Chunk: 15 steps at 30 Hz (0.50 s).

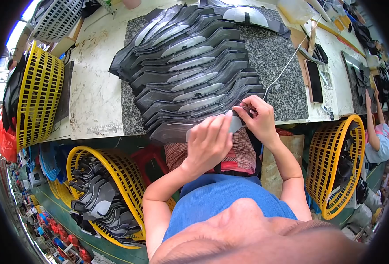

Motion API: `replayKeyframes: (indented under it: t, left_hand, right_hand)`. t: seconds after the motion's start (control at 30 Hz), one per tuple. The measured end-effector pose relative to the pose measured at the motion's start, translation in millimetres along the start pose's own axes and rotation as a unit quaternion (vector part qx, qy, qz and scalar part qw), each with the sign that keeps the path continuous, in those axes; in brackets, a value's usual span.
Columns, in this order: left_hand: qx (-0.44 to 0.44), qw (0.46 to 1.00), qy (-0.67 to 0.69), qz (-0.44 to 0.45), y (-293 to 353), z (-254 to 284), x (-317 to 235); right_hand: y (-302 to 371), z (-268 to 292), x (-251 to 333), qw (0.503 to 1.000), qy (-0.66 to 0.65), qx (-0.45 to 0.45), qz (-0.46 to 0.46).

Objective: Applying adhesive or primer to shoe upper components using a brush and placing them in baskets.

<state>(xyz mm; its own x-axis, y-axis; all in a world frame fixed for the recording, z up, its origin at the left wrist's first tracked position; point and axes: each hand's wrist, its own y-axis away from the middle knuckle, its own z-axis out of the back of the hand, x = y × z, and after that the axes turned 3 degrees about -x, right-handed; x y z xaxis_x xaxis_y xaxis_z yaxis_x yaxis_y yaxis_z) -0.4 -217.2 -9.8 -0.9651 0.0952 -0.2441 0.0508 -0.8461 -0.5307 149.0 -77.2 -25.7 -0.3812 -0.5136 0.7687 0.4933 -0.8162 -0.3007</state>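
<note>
A long overlapping row of black, curved shoe-upper pieces (194,72) lies on the speckled stone slab (280,75), many with a pale grey patch in the middle. At its near end, my left hand (210,138) is closed, its fingertips on a grey-patched shoe-upper piece (235,125) at the table edge. Just to the right, my right hand (260,116) pinches at the same end of the row. Something small and dark shows between its thumb and fingers; I cannot make out what it is.
Yellow baskets hold dark pieces: one basket (40,97) at the table's left, another (115,176) below left, a third (335,167) at right. A phone (314,81) lies right of the slab, near a white cord (287,66). Another person (378,141) works at far right.
</note>
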Motion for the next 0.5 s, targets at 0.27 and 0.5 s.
replayKeyframes:
  t: [0.27, 0.5]
  left_hand:
    - [0.002, 0.986, -0.146, -0.084, -8, -20, 0]
    - [0.03, 0.987, -0.147, -0.061, -14, -24, -6]
  right_hand:
    - [-16, 27, -26, 0.998, -0.051, -0.019, -0.026]
    - [-22, 16, -16, 0.985, 0.082, -0.1, 0.11]
